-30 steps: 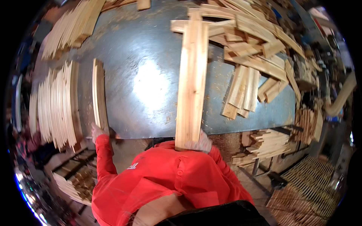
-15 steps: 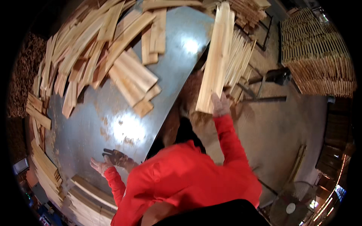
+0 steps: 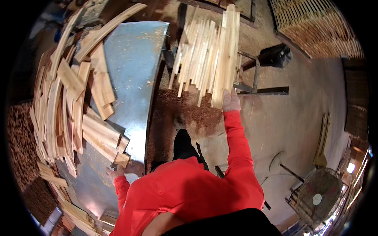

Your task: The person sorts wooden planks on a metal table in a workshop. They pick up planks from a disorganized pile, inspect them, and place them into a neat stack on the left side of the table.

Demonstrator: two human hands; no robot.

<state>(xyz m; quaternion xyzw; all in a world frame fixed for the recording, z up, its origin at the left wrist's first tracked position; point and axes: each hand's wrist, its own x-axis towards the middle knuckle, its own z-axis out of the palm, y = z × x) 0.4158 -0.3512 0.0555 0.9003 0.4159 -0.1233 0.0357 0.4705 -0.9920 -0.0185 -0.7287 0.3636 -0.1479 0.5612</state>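
A long pale wooden board (image 3: 227,55) extends away from me, its near end in my right hand (image 3: 231,101). The fingers are closed on that end. Alongside the board, to its left, lies a stack of narrow wooden strips (image 3: 197,55) with uneven near ends; whether the board rests on the stack, I cannot tell. My left hand (image 3: 115,172) is low over the metal table (image 3: 132,51), fingers apart and nothing seen in them. Nearest to it are the ends of several short boards (image 3: 103,135) lying on the table.
A heap of loose boards (image 3: 59,114) covers the table's left side. Sawdust (image 3: 185,110) lies on the floor beside the table. Beyond the strips are a dark metal frame (image 3: 271,91) and a black bag (image 3: 275,55). A standing fan (image 3: 317,198) is at lower right, a tall slatted wood stack (image 3: 315,25) far right.
My view has swung right, so the table sits further left and the strips show more fully. The board has come alongside the strips, still in my right hand. My left hand stays low over the table.
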